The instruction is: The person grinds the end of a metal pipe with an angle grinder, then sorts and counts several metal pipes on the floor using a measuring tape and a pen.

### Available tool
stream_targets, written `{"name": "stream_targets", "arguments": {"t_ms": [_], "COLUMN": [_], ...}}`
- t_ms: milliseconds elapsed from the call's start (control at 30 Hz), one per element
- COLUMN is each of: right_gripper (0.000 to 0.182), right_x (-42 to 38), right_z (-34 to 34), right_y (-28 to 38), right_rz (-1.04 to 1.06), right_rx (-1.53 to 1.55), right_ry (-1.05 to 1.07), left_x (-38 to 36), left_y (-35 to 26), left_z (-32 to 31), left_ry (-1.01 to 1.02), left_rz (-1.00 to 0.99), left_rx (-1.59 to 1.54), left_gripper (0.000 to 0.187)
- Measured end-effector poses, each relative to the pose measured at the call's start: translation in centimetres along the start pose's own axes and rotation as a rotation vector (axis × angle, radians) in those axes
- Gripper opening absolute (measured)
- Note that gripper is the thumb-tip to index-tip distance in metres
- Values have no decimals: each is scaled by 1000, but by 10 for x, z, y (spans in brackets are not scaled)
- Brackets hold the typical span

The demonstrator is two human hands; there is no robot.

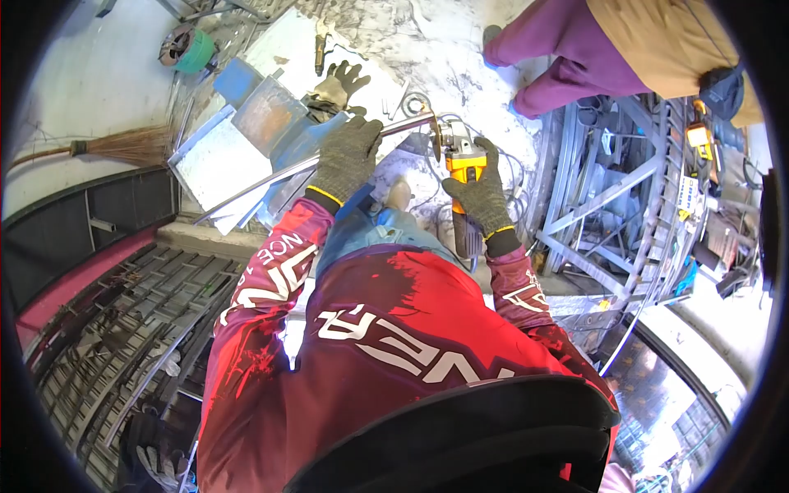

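My left hand (348, 161), in a dark knit work glove, is closed around a long thin metal bar (283, 172). The bar slants from lower left up to the right. My right hand (483, 195), gloved the same way, grips a yellow angle grinder (466, 168) by its body. The grinder's disc (436, 136) stands edge-up at the right end of the bar and overlaps it in this view. Just beyond my left hand lies a loose pair of work gloves (330, 89) on sheet-metal pieces (265, 115).
Another person (567, 70) in purple trousers stands at the upper right. A metal frame rack (604, 205) is on the right, with a grinder cable near it. Metal grilles (123, 353) lie at lower left. A broom (123, 148) and a green container (191, 51) are on the left.
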State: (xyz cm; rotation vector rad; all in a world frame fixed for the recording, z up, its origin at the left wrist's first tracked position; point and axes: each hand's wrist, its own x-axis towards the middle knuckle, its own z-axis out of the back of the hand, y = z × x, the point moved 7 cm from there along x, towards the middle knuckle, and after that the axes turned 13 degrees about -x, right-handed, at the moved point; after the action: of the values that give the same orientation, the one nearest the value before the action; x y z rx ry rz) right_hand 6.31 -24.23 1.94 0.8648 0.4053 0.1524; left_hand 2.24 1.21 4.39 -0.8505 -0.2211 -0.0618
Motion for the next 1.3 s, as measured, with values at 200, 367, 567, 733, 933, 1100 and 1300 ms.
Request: {"name": "stream_targets", "arguments": {"t_ms": [200, 367, 567, 733, 933, 1100, 1300], "right_gripper": [91, 90, 91, 92, 86, 85, 85], "right_x": [3, 2, 3, 4, 6, 24, 25], "right_z": [-3, -3, -3, -5, -3, -4, -12], "right_y": [1, 5, 11, 9, 25, 31, 47], "right_rz": [-9, -16, -24, -13, -104, -69, -65], "right_rx": [16, 29, 35, 49, 370, 462, 512], "right_ry": [-4, -13, 10, 24, 80, 179, 317], "left_x": [2, 0, 1, 4, 13, 7, -5], "left_y": [4, 5, 8, 10, 11, 44, 86], "left_z": [-1, -1, 0, 5, 46, 47, 41], "left_ry": [-18, -17, -21, -21, -7, -7, 248], "left_rz": [18, 14, 21, 17, 316, 208, 633], "left_rx": [18, 11, -4, -11, -304, -309, -700], "left_gripper": [9, 10, 9, 14, 31, 30, 27]}}
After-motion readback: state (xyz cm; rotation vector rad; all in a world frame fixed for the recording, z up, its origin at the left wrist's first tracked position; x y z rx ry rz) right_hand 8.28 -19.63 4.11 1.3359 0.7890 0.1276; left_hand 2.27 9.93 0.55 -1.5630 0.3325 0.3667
